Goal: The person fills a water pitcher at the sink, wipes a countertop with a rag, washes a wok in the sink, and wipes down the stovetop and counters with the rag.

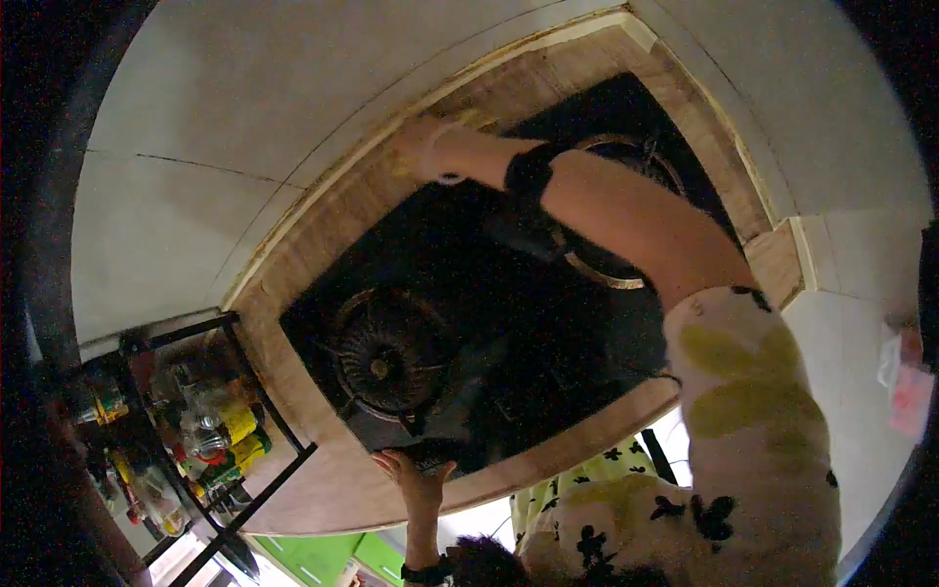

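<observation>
A black two-burner gas hob [489,342] is set into a wood-look countertop [323,230]. Reaching across it from the right, my right hand [423,149] is over the counter strip behind the hob, close to the wall. That hand is blurred, with yellowish patches around it, and its fingers cannot be made out. My left hand [416,481] rests at the hob's front edge, fingers apart and nothing in them, near the left burner [380,367]. The right burner [616,264] is partly behind my right forearm.
On the left, a black metal rack [279,494] holds several bottles and jars. Tiled walls [254,88] rise behind the counter. Green cabinet fronts [313,558] show below. A pink and white item [912,391] is at the far right.
</observation>
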Motion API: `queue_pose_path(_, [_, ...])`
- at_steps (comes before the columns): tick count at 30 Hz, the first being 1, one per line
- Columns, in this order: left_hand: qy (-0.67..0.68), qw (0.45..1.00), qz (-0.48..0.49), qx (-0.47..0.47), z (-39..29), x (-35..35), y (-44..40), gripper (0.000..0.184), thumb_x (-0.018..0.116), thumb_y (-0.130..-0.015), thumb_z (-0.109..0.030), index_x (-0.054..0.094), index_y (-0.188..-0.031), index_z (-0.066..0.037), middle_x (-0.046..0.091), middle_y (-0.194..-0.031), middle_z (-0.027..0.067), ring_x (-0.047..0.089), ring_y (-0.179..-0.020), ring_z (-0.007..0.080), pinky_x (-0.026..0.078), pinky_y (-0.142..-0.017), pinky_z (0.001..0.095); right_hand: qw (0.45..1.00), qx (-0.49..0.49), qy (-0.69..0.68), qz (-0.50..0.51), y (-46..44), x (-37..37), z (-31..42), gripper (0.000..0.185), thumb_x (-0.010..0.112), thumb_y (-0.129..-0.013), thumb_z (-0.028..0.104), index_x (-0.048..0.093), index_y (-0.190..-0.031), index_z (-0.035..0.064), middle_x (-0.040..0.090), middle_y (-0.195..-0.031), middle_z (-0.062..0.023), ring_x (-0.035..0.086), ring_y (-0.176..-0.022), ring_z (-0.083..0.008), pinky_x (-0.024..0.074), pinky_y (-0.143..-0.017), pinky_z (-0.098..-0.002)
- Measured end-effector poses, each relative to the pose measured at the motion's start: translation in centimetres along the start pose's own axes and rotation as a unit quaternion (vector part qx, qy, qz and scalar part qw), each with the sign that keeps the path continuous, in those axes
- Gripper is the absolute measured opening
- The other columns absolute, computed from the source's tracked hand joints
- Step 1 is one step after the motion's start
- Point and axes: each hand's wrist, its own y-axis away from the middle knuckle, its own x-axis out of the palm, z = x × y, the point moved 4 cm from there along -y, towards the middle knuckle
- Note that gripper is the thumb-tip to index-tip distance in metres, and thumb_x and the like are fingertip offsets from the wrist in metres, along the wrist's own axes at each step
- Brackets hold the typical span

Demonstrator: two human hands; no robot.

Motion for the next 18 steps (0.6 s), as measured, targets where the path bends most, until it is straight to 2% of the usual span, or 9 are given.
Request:
queue_pose_path(2, [0.018,0.999,-0.021,0.031,0.4,0.3,0.2,0.124,0.077,-0.056,-0.047,-0.003,-0.135,0.007,-0.01,-0.137,0.0353,-0.006,-0.129,0.047,0.008,-0.105,0.051,0.992,-0.067,-0.051,-0.096,1.5,-0.2,1.3,0.027,0.049,-0.08,0.025,0.06,-0.101,0.0127,0.06,-0.102,-0.0135,0.057,-0.091,-0.0332,0.0463,-0.076,-0.0427])
queue_pose_path(5, [0.039,0.994,-0.058,0.08,1.6,0.8,0.1,0.125,0.078,-0.055,-0.046,-0.003,-0.136,0.004,-0.01,-0.138,0.0343,-0.005,-0.13,0.0471,0.009,-0.105,0.052,0.992,-0.022,-0.094,-0.076,8.9,-9.1,-2.0,0.027,0.049,-0.081,0.026,0.061,-0.1,0.0099,0.06,-0.1,-0.0147,0.058,-0.089,-0.0314,0.0466,-0.076,-0.0406])
queue_pose_path(7, [0.048,0.991,-0.077,0.094,0.9,0.7,0.0,0.125,0.078,-0.054,-0.046,-0.003,-0.137,0.003,-0.01,-0.138,0.0335,-0.004,-0.13,0.047,0.009,-0.105,0.0522,0.974,0.197,-0.051,-0.102,14.2,-12.7,-10.6,0.028,0.049,-0.082,0.027,0.062,-0.1,0.009,0.062,-0.096,-0.0138,0.059,-0.089,-0.0287,0.0471,-0.076,-0.0382])
queue_pose_path(9, [0.06,0.997,-0.049,0.026,0.4,-0.2,0.3,0.128,0.079,-0.051,-0.047,-0.002,-0.137,0.002,-0.009,-0.139,0.0316,-0.003,-0.13,0.0468,0.01,-0.105,0.0519,0.908,0.402,0.002,-0.121,17.7,-13.5,-18.2,0.029,0.049,-0.084,0.029,0.062,-0.1,0.008,0.063,-0.093,-0.0129,0.06,-0.089,-0.026,0.0475,-0.076,-0.0358])
queue_pose_path(10, [0.064,0.997,-0.047,0.023,0.8,0.2,0.1,0.128,0.079,-0.051,-0.047,-0.002,-0.137,0.002,-0.009,-0.139,0.0316,-0.003,-0.13,0.0468,0.01,-0.105,0.0519,0.909,0.399,0.006,-0.118,16.8,-13.1,-17.9,0.029,0.049,-0.084,0.029,0.062,-0.1,0.008,0.063,-0.093,-0.0129,0.06,-0.089,-0.026,0.0475,-0.076,-0.0358])
queue_pose_path(11, [0.052,0.995,-0.067,0.045,1.2,0.4,0.0,0.129,0.079,-0.05,-0.047,-0.003,-0.137,0.002,-0.008,-0.14,0.031,-0.003,-0.13,0.0464,0.009,-0.105,0.0517,0.907,0.384,0.168,-0.032,15.4,-12.8,-16.9,0.03,0.049,-0.083,0.028,0.062,-0.1,0.008,0.064,-0.091,-0.0125,0.06,-0.091,-0.0269,0.0472,-0.077,-0.037])
queue_pose_path(13, [0.042,0.993,-0.084,0.066,2.0,0.7,-0.2,0.13,0.079,-0.049,-0.047,-0.003,-0.137,0.002,-0.008,-0.14,0.0305,-0.003,-0.13,0.046,0.008,-0.105,0.0515,0.873,0.356,0.328,0.058,13.6,-12.0,-14.6,0.03,0.05,-0.082,0.028,0.062,-0.1,0.0079,0.064,-0.09,-0.0121,0.06,-0.092,-0.0278,0.0469,-0.078,-0.0382])
queue_pose_path(15, [0.045,0.996,-0.072,0.038,2.6,1.0,-0.4,0.131,0.079,-0.048,-0.048,-0.005,-0.137,0.002,-0.008,-0.14,0.0303,-0.004,-0.131,0.0454,0.007,-0.106,0.0515,0.908,0.255,0.326,-0.059,12.9,-11.4,-10.8,0.029,0.049,-0.081,0.026,0.061,-0.102,0.0095,0.064,-0.088,-0.0127,0.059,-0.09,-0.0311,0.0464,-0.079,-0.0402])
queue_pose_path(18, [0.045,0.999,-0.028,-0.013,1.4,0.2,-0.3,0.13,0.078,-0.05,-0.049,-0.005,-0.137,0.002,-0.008,-0.14,0.0311,-0.004,-0.131,0.0455,0.007,-0.105,0.0521,0.955,0.192,0.218,-0.063,14.6,-11.7,-11.8,0.029,0.049,-0.081,0.026,0.062,-0.102,0.0106,0.064,-0.089,-0.0137,0.06,-0.088,-0.0314,0.0462,-0.079,-0.0409])
